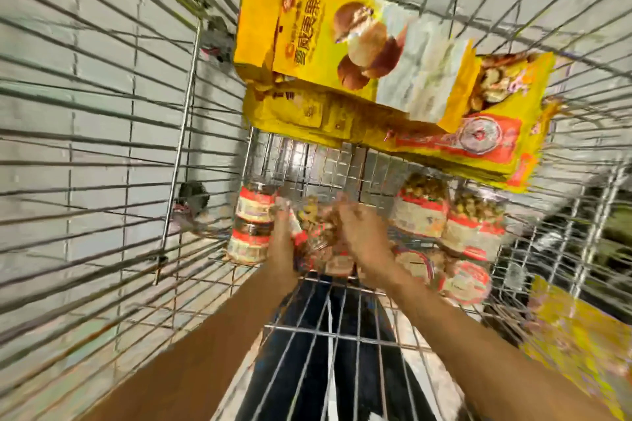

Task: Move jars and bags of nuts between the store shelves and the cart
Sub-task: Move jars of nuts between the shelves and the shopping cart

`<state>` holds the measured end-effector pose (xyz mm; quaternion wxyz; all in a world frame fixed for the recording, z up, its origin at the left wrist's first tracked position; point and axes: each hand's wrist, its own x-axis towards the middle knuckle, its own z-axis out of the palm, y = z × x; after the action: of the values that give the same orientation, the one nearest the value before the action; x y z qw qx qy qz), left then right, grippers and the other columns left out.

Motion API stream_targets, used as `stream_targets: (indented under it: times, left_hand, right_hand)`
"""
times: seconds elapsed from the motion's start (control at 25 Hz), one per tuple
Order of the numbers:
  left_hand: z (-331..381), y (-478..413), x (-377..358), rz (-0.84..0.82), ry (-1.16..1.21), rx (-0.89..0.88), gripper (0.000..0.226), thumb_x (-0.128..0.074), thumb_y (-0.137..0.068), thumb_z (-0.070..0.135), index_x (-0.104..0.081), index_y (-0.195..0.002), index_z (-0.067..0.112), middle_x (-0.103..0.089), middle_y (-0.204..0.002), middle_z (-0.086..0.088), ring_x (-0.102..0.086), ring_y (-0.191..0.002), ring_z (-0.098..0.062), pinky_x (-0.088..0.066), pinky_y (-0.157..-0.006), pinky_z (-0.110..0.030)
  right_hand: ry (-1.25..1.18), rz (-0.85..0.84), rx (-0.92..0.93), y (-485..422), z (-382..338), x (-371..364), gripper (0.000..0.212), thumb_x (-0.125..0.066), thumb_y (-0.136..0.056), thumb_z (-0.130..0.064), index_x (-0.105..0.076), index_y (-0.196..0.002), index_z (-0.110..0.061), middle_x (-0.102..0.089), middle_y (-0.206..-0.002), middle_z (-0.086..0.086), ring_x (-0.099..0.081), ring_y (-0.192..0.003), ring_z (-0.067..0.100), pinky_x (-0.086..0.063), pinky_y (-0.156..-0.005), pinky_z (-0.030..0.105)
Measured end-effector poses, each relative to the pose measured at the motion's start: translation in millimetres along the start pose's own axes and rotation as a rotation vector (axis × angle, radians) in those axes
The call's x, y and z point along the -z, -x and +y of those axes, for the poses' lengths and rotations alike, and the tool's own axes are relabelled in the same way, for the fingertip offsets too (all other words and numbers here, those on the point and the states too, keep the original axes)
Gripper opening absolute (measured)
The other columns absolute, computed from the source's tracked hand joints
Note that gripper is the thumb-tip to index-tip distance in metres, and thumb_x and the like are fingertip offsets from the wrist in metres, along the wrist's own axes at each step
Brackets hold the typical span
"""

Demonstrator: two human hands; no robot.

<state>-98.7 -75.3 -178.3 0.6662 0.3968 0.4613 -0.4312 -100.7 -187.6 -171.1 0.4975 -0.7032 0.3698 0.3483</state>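
I look down into a wire cart (184, 147). Both my hands reach to its floor and hold one clear jar of nuts (319, 225) between them. My left hand (282, 239) grips its left side and my right hand (359, 232) covers its right side and top. The frame is blurred, so the fingers are indistinct. Another jar with a red and white label (253, 224) lies just left of my left hand. Several more such jars (448, 219) stand and lie to the right.
Yellow snack boxes (349, 51) are stacked at the far end of the cart, above the jars. A yellow pack (578, 335) sits outside the cart at the lower right. Wire walls close in on the left and right.
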Motion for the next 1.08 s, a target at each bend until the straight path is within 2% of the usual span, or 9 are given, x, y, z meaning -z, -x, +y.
stream_targets:
  times: [0.12,0.24,0.36,0.48,0.6,0.72,0.84,0.92,1.08]
  left_hand:
    - [42.8,22.1,-22.7,0.111,-0.197,-0.095,0.076,-0.046,-0.065,0.074,-0.067,-0.111,0.017,-0.072,-0.096,-0.012,-0.070,-0.083,-0.027,-0.058,-0.070,-0.039]
    - [88.9,35.4,-38.0,0.201,-0.697,-0.283,0.075,-0.052,-0.065,0.074,-0.061,-0.116,0.020,-0.064,-0.110,-0.006,-0.063,-0.100,-0.026,-0.048,-0.093,-0.037]
    - [110.5,36.2,-36.4,0.102,-0.788,-0.151,0.058,-0.049,-0.078,0.072,-0.073,-0.097,0.022,-0.072,-0.096,-0.004,-0.071,-0.083,-0.019,-0.057,-0.078,-0.032]
    - [104.7,43.3,-29.4,-0.133,-0.637,0.138,0.067,-0.034,-0.079,0.076,-0.073,-0.091,0.022,-0.075,-0.093,-0.007,-0.072,-0.077,-0.021,-0.059,-0.060,-0.037]
    - [94.1,43.7,-19.7,-0.218,-0.779,0.207,0.088,-0.013,-0.084,0.076,-0.067,-0.103,0.009,-0.073,-0.086,-0.017,-0.071,-0.067,-0.024,-0.057,-0.050,-0.033]
    - [98.5,42.1,-22.3,0.030,-1.159,-0.171,0.085,-0.008,-0.090,0.067,-0.060,-0.120,0.006,-0.072,-0.099,-0.018,-0.070,-0.077,-0.021,-0.056,-0.069,-0.031]
    - [97.6,40.1,-41.6,0.045,-0.656,-0.416,0.074,-0.017,-0.090,0.064,-0.056,-0.129,0.014,-0.059,-0.128,-0.017,-0.055,-0.120,-0.033,-0.043,-0.102,-0.048]
    - [91.6,42.2,-54.6,-0.177,-0.355,-0.333,0.068,-0.025,-0.084,0.065,-0.071,-0.108,0.022,-0.070,-0.111,-0.010,-0.066,-0.104,-0.024,-0.053,-0.092,-0.041]
    - [76.3,35.2,-57.8,-0.078,-0.195,-0.366,0.068,-0.017,-0.095,0.058,-0.065,-0.116,0.014,-0.070,-0.108,-0.013,-0.068,-0.098,-0.027,-0.053,-0.090,-0.046]
  right_hand:
    - [-0.419,0.066,0.154,11.3,-30.2,46.0,0.039,-0.040,-0.097,-0.040,-0.065,-0.075,-0.019,-0.072,-0.068,0.004,-0.069,-0.066,0.018,-0.052,-0.062,0.031]
    - [0.129,0.246,0.583,14.9,-45.4,94.3,0.024,-0.055,-0.088,-0.034,-0.062,-0.105,-0.018,-0.066,-0.108,0.010,-0.060,-0.102,0.021,-0.045,-0.083,0.029]
    - [0.914,0.261,1.095,9.7,-35.7,104.7,0.086,-0.081,-0.064,-0.021,-0.039,-0.137,-0.003,-0.043,-0.142,0.020,-0.044,-0.128,0.039,-0.036,-0.101,0.055]
    - [0.790,0.055,1.280,16.5,-35.3,84.0,0.090,-0.077,-0.069,-0.038,-0.026,-0.137,-0.009,-0.026,-0.145,0.013,-0.024,-0.138,0.029,-0.023,-0.110,0.056]
    - [0.372,-0.161,0.970,20.6,-40.2,76.0,0.088,-0.077,-0.069,-0.042,-0.029,-0.139,-0.020,-0.034,-0.141,-0.002,-0.023,-0.131,-0.005,-0.022,-0.115,0.038]
    - [-0.041,-0.284,0.579,20.7,-47.3,80.0,0.072,-0.083,-0.065,-0.011,-0.044,-0.123,-0.027,-0.054,-0.112,-0.019,-0.050,-0.094,-0.025,-0.043,-0.082,0.006]
    - [-0.562,-0.521,0.282,11.5,-46.4,79.8,0.095,-0.093,-0.045,-0.026,-0.044,-0.125,-0.008,-0.068,-0.094,-0.006,-0.067,-0.081,-0.001,-0.053,-0.069,0.015]
    - [-0.660,-0.600,0.195,4.7,-45.9,72.6,0.114,-0.093,-0.029,-0.042,-0.043,-0.126,-0.010,-0.071,-0.098,0.002,-0.069,-0.085,0.012,-0.058,-0.076,0.029]
    - [-0.663,-0.396,0.221,-13.6,-40.4,66.4,0.046,-0.068,-0.068,-0.037,-0.055,-0.110,-0.023,-0.072,-0.101,-0.008,-0.068,-0.087,0.003,-0.054,-0.075,0.020]
